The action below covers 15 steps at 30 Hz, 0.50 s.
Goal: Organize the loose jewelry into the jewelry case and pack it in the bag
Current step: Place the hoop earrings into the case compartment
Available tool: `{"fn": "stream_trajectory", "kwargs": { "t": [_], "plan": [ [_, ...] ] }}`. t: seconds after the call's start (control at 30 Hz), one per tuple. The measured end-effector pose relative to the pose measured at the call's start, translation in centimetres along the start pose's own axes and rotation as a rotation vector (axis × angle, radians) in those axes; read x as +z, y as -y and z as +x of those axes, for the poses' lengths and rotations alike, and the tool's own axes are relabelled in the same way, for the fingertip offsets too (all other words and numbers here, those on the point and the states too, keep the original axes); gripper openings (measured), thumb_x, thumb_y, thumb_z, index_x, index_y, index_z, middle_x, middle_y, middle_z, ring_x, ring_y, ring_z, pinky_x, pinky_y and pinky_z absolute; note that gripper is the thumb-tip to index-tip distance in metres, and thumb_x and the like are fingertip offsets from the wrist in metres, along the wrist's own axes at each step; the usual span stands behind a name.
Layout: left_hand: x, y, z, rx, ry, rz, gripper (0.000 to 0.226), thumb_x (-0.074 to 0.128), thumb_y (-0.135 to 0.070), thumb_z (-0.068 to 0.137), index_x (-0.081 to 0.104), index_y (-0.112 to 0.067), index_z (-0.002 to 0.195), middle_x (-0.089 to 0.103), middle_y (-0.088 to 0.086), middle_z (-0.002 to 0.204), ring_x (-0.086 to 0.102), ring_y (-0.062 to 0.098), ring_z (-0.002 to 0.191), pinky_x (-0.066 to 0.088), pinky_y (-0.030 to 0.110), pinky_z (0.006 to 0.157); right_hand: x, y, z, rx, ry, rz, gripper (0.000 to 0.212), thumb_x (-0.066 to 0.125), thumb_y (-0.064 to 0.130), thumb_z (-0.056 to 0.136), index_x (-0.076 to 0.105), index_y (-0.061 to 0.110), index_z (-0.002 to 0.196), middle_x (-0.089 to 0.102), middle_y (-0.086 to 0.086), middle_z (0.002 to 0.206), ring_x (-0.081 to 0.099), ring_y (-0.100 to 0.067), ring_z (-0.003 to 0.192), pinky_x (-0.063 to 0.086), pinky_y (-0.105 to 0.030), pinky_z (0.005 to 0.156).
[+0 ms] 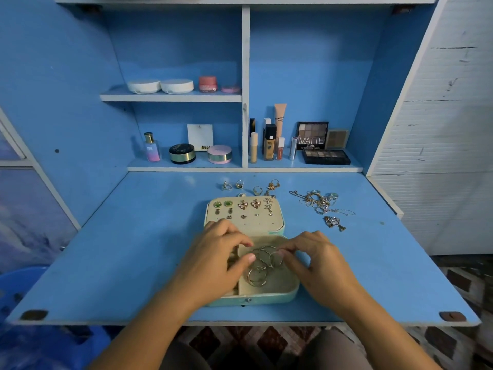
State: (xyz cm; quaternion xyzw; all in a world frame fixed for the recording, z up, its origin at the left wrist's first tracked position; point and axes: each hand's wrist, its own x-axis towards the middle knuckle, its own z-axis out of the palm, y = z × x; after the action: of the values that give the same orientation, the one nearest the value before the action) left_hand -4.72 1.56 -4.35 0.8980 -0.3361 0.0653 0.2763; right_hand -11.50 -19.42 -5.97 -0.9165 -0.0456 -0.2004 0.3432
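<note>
Gently does it: thin hoops going into the open case

Both hands work over the jewelry case [256, 299], which lies open near the front edge of the blue desk [128, 249]. The left hand [213, 263] and the right hand [320, 263] each pinch a cluster of thin gold hoops [260, 275] between curled fingertips. The lowest hoops seem to rest in the case's large beige compartment.

The hoops look light, stiff and slick, and would probably bend if squeezed across. A light hold on the rim seems safest, and they may snag on one another.

The lid panel [248, 224] carries pairs of earrings. Just beyond it lie loose rings [240, 185]. To the right, well apart, sit a tangle of chains [317, 202] and a pendant [333, 222], which are likely to be limp and quick to knot.

The desk is a smooth fold-down flap, so small pieces could skid. The blue shelves behind hold cosmetics [312, 137]. No bag is in view.
</note>
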Motion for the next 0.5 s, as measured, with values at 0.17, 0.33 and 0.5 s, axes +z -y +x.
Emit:
{"fn": "stream_trajectory", "kwargs": {
  "t": [0.17,0.33,0.5],
  "plan": [
    [-0.8,1.8,-1.4,-0.128,0.012,-0.035,0.049,0.052,-0.056,0.085,0.054,-0.039,0.130,0.037,-0.027,0.136,0.038,0.000,0.129,0.048,0.034,0.099,1.0,0.5,0.0,-0.023,0.033,-0.036,0.004,0.068,0.038,0.083,0.071,0.036,0.084,0.050,0.022,0.085,0.041,-0.003,0.097,0.034,-0.029,0.083],
    [-0.5,2.0,-1.9,-0.178,0.075,-0.055,0.061,0.057,-0.052,0.090,0.036,-0.038,0.146,0.022,-0.031,0.151,0.008,-0.011,0.143,0.018,0.021,0.115,1.8,0.7,0.1,0.047,0.093,-0.066,0.014,0.069,0.039,0.082,0.070,0.039,0.096,0.047,0.019,0.111,0.033,-0.003,0.110,0.031,-0.029,0.093],
    [0.0,2.3,-2.0,-0.182,0.062,-0.079,0.062,0.056,-0.053,0.091,0.033,-0.039,0.147,0.020,-0.031,0.153,0.003,-0.013,0.142,0.017,0.021,0.115,1.0,0.2,0.4,0.063,0.053,0.068,0.023,0.064,0.037,0.086,0.064,0.037,0.109,0.045,0.018,0.122,0.035,0.001,0.119,0.032,-0.019,0.099]
  ]
}}
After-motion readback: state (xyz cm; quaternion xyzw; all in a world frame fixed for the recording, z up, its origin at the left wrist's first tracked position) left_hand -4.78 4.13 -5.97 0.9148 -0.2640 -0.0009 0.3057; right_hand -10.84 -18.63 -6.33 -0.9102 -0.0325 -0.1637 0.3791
